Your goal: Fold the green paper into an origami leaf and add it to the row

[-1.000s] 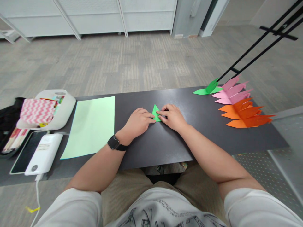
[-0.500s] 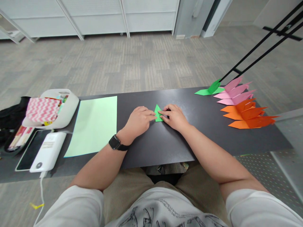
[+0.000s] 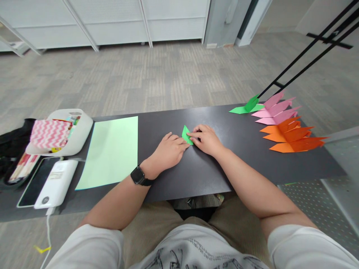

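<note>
A small piece of folded green paper lies on the dark table in front of me, its pointed end facing away. My left hand, with a black watch on the wrist, rests flat from the left. Its stretched fingertips touch the paper's lower edge. From the right, my right hand pinches the paper's right side between thumb and fingers. Fingers of both hands cover the lower part of the fold.
Folded paper pieces stand at the table's right: one green, several pink, several orange. To the left lie a light green sheet, a white basket, a white power bank and a phone.
My left hand has slid down and rightward along the paper's lower edge, its fingers flatter. The paper has turned slightly, tip to the left. My right hand stays at its right side.
</note>
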The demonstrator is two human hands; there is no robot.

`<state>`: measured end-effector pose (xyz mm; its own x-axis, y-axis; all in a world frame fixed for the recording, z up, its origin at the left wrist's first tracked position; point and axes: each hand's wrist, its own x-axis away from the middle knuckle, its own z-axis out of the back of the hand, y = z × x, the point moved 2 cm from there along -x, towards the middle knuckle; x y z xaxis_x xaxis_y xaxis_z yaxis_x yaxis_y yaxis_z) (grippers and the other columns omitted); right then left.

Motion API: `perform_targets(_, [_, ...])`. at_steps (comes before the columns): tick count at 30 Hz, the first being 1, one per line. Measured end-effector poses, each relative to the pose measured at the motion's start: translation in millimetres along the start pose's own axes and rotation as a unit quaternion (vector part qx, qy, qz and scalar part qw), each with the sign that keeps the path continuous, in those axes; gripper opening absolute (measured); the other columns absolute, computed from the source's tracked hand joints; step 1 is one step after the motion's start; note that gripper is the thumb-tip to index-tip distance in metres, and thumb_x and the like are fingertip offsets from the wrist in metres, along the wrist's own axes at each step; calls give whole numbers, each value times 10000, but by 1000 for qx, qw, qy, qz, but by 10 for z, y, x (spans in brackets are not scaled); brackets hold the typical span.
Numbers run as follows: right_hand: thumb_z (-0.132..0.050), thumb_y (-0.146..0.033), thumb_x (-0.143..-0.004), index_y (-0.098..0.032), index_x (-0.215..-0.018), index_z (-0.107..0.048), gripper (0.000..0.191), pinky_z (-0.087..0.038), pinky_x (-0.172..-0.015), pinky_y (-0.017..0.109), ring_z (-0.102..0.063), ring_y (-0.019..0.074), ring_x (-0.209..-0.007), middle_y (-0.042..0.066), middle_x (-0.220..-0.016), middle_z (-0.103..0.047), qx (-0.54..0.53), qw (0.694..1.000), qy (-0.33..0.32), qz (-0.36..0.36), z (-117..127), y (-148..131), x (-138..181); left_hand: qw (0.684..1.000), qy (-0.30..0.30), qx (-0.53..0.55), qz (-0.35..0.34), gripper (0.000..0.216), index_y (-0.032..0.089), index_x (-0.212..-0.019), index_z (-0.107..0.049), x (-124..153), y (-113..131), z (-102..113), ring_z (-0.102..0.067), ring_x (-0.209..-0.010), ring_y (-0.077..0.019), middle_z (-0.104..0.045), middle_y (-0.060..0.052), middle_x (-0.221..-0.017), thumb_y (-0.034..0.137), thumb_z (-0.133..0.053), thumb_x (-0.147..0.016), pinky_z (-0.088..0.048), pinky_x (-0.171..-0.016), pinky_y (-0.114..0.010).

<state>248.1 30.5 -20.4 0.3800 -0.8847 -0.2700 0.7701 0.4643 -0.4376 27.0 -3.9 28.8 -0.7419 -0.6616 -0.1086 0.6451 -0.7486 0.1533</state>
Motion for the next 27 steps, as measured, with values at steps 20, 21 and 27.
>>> perform_targets(20, [-697, -310, -1023, -412, -1252, -840, 289, -443, -985, 487, -590, 285, -1105, 71, -1142, -693, -24, 999, -21, -2, 11, 88, -45, 999, -14, -20, 31, 437, 269, -1453, -702, 4, 164, -68, -609, -1271, -337, -720, -105, -1308, 469, -630, -1072, -273, -1307, -676])
perform_targets(21, [-697, -310, -1022, -409, -1250, -841, 287, -442, -984, 485, -590, 283, -1102, 71, -1141, -693, -23, 1000, -21, -3, 11, 87, -45, 999, -10, -14, 32, 427, 269, -1446, -707, -1, 160, -64, -616, -1272, -333, -726, -103, -1304, 466, -621, -1077, -278, -1309, -670])
perform_targets(27, [-683, -321, -1031, -393, -1249, -843, 280, -435, -991, 478, -597, 277, -1105, 71, -1143, -699, -28, 999, -17, -3, 29, 62, -39, 998, 22, 41, 41, 336, 242, -1324, -768, -12, 60, 16, -694, -1214, -275, -803, -72, -1235, 366, -533, -1120, -299, -1323, -615])
